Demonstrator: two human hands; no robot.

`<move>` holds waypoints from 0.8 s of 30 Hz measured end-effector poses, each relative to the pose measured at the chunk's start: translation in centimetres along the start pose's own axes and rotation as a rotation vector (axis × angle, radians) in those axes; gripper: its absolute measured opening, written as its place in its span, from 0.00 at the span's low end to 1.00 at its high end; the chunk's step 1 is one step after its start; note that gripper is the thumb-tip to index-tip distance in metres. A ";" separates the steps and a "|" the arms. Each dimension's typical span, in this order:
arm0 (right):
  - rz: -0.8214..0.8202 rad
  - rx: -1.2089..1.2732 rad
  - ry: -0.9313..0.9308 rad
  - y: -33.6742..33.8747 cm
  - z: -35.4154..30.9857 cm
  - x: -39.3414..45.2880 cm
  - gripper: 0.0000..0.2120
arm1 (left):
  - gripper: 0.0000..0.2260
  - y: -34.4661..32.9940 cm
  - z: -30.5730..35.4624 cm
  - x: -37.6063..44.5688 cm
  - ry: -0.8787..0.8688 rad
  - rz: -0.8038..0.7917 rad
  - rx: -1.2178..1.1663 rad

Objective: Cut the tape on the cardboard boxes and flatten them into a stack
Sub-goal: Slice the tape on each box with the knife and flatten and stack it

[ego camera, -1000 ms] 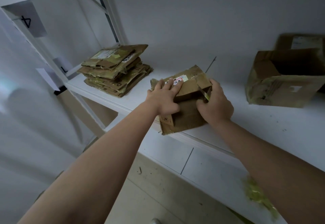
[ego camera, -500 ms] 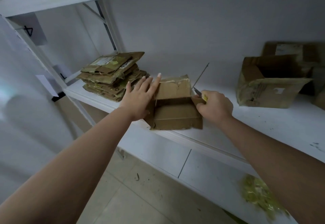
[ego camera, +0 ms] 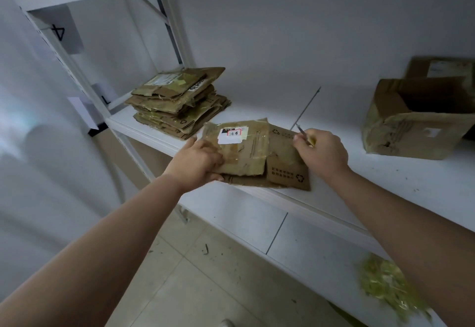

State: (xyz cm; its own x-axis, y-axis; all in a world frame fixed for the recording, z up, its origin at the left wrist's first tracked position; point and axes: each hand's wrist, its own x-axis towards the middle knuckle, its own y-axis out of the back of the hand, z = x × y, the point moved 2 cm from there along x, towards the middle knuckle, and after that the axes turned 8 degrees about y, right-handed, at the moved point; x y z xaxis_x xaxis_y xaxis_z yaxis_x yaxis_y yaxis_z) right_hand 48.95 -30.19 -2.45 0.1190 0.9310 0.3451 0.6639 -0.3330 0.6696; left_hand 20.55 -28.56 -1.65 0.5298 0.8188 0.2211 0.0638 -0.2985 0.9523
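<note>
Low right of the frame: a clump of yellowish tape scraps (ego camera: 388, 285) on the lower shelf (ego camera: 295, 247). At centre, on the front edge of the middle shelf (ego camera: 385, 180): flattened cardboard box (ego camera: 259, 154), white label up, one flap with a recycling mark toward the right. Left hand (ego camera: 198, 163) at the box's left edge, grip closed on the cardboard, thumb beneath. Right hand (ego camera: 322, 153) at the box's right edge, grip curled round a small cutter (ego camera: 304, 135), thin blade pointing up-left. Farther left: stack of flattened boxes (ego camera: 180, 103). Far right: open cardboard box (ego camera: 413, 123), another box (ego camera: 442, 68) behind it.
</note>
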 end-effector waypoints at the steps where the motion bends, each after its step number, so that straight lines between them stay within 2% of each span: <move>1: 0.005 0.001 -0.005 -0.1 0.0 0.1 0.15 | 0.27 -0.3 0.0 -0.1 0.006 -0.060 -0.020; 3: 0.008 -0.012 -0.010 -0.5 0.1 0.4 0.12 | 0.37 -0.5 -0.1 -0.2 0.068 -0.129 -0.107; 6: 0.028 -0.020 -0.007 -1.0 0.1 0.5 0.07 | 0.40 0.1 -0.2 0.5 0.186 -0.095 -0.315; 8: 0.031 0.020 -0.018 -1.2 0.1 0.5 0.08 | 0.37 0.7 -0.2 1.6 0.232 -0.054 -0.372; 13: 0.072 0.054 -0.025 -1.2 -0.4 1.3 0.13 | 0.33 1.9 -0.5 5.1 0.284 0.000 -0.263; 17: 0.147 0.044 0.010 -0.9 -0.4 2.6 0.15 | 0.22 3.9 0.5 7.6 0.269 0.070 -0.343; 20: 0.222 -0.052 0.010 -0.8 -0.2 3.6 0.11 | 0.20 4.7 1.8 9.6 0.238 0.037 -0.333; 22: 0.284 -0.078 -0.029 -0.6 -0.3 4.1 0.07 | 0.22 4.6 2.8 10.5 0.216 -0.013 -0.315; 24: 0.308 -0.025 -0.042 -0.5 -0.6 4.4 0.10 | 0.25 4.1 3.6 10.8 0.222 -0.066 -0.302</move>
State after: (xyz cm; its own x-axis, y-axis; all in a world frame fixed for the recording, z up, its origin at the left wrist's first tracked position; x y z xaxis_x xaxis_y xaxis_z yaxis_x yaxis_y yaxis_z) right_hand 48.72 -26.01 -0.90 0.3423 0.7910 0.5071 0.5734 -0.6034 0.5542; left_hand 29.59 -22.74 3.83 0.3344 0.9276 0.1664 -0.1786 -0.1109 0.9776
